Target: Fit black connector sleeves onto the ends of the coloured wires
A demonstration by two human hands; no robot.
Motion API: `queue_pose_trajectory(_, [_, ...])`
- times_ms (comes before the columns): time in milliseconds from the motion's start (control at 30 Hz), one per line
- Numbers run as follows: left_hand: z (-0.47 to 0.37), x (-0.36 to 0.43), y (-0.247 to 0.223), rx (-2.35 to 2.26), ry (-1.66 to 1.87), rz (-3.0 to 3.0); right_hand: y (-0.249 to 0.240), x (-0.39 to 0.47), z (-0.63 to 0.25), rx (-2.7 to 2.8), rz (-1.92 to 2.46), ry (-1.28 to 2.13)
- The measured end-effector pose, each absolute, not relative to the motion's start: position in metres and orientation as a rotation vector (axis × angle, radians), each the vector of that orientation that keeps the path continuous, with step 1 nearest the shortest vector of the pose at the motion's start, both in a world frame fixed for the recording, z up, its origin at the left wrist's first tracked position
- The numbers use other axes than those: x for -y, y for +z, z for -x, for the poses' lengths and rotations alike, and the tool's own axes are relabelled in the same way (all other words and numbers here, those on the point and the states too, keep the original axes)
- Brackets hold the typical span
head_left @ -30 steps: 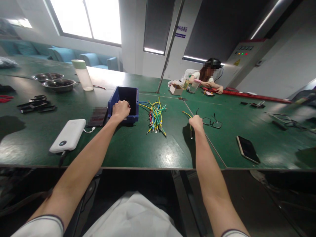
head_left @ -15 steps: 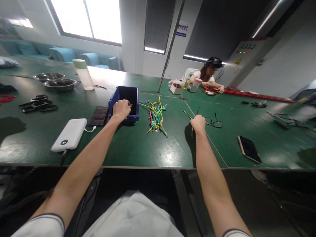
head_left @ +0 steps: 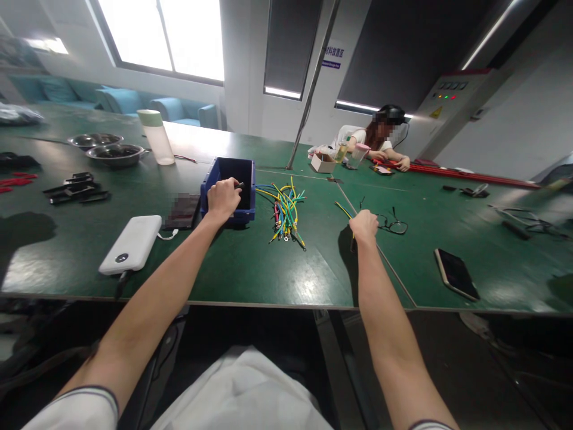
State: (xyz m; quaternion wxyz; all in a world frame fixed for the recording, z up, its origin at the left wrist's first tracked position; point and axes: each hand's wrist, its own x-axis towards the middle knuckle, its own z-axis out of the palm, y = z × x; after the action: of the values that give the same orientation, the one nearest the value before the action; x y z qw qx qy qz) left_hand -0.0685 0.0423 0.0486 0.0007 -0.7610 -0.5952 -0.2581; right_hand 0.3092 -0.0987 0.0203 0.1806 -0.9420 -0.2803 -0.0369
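My left hand (head_left: 224,198) is over the blue bin (head_left: 242,217), its fingers closed on something small and dark at the fingertips that I cannot make out. Right of the bin lies a loose pile of wires (head_left: 286,212), yellow, green, blue and red, some with metal ring ends. My right hand (head_left: 364,226) is closed round a yellow-green wire (head_left: 343,209); one end sticks out beyond the fingers toward the upper left. A pair of glasses (head_left: 397,227) lies just right of that hand.
A white power bank (head_left: 133,243) and a dark pixelated item lie left of the bin. Behind stand a bottle (head_left: 158,143) and metal bowls (head_left: 116,154). A phone (head_left: 456,273) is at right. Across the table sits a person (head_left: 380,140) near a small box (head_left: 322,163).
The view has shifted slightly, moving the scene a little to the right. My left hand has lifted slightly within the bin, and the small dark item shows at its fingertips. My right hand keeps its grip.
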Motion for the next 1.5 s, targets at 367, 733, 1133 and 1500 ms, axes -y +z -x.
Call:
queue_pose_trajectory(367, [0.068, -0.032, 0.056, 1.916, -0.901, 2.409, 0.022, 0.1, -0.304, 0.82, 2.688, -0.173])
queue_pose_trajectory(733, [0.067, -0.011, 0.069, 1.767, -1.016, 2.39, 0.022, 0.088, -0.283, 1.016, 2.474, -0.298])
queue_pose_trajectory(1133, [0.059, -0.002, 0.061, 1.462, -1.074, 2.446, -0.016, 0.057, -0.233, 1.088, 1.725, 0.726])
queue_pose_trajectory(1500, [0.047, 0.002, 0.045, 1.117, -0.994, 2.498, -0.019, 0.05, -0.21, 1.106, 1.531, 0.943])
